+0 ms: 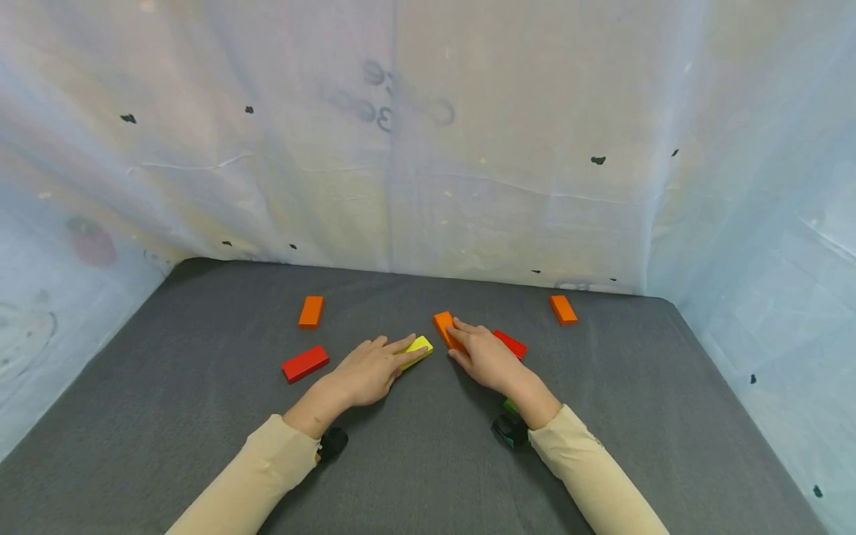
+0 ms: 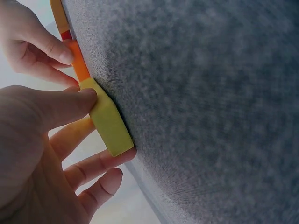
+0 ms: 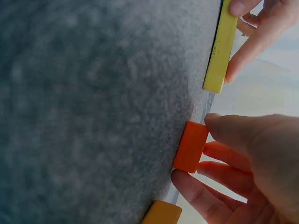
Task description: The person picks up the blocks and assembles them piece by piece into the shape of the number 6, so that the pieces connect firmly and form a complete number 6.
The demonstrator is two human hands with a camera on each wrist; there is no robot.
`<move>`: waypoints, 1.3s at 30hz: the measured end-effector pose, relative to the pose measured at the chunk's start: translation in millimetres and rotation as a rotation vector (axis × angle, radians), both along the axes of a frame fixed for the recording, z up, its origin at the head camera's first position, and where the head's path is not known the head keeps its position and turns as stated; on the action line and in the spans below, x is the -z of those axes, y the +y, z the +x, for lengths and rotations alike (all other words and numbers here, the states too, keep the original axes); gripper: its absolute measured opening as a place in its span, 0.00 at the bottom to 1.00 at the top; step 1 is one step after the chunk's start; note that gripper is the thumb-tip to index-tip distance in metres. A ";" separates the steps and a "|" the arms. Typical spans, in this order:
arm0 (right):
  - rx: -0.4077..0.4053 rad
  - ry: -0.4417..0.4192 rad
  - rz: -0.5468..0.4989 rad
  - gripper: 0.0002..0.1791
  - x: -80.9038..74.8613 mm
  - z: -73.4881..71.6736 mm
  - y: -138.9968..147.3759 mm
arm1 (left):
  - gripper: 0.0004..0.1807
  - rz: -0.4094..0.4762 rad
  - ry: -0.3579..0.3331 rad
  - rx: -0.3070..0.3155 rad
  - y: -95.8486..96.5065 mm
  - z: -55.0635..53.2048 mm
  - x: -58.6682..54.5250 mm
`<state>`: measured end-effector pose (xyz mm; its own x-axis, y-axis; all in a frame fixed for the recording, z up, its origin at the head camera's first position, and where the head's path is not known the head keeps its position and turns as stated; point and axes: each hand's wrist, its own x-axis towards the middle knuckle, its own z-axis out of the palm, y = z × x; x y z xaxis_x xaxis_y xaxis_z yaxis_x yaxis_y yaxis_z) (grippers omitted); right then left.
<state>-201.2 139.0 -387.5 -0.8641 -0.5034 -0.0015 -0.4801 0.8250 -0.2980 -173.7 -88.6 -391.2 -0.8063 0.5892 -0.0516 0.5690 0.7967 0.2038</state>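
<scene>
My left hand point(image 1: 366, 369) pinches a yellow block point(image 1: 416, 352), its thumb on the near side and fingers behind and at one end. In the left wrist view the yellow block point(image 2: 108, 119) lies along the grey cloth. To the right, my right hand point(image 1: 490, 358) holds an orange block point(image 1: 443, 324) between thumb and fingers; in the right wrist view this orange block point(image 3: 191, 147) shows its broad near face. A gap parts the yellow and orange blocks in the head view. Behind the right hand lies a red block point(image 1: 511, 344), partly covered by it.
A second red block point(image 1: 305, 364) lies left of the left hand. Two more orange blocks rest farther back, one at left point(image 1: 310, 312), one at right point(image 1: 563, 310). A green block point(image 1: 510, 406) peeks out beneath the right wrist. Pale sheeting point(image 1: 508, 148) walls the grey table point(image 1: 414, 461).
</scene>
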 end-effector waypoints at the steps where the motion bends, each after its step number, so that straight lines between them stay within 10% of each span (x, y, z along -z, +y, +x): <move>1: 0.001 -0.002 0.003 0.28 -0.4 -0.2 -0.3 | 0.28 0.001 -0.001 0.000 -0.1 0.2 -0.2; 13: -0.154 -0.053 -0.024 0.27 -16.1 -18.4 20.3 | 0.31 0.023 -0.053 -0.008 -6.5 -1.1 -7.4; 22: -0.242 -0.175 0.048 0.33 -23.8 -34.4 30.9 | 0.35 0.017 -0.130 0.105 -17.8 -3.3 -18.5; 39: -0.313 -0.319 0.074 0.40 -26.0 -57.1 24.2 | 0.44 -0.147 -0.200 0.160 -6.4 -19.5 -33.5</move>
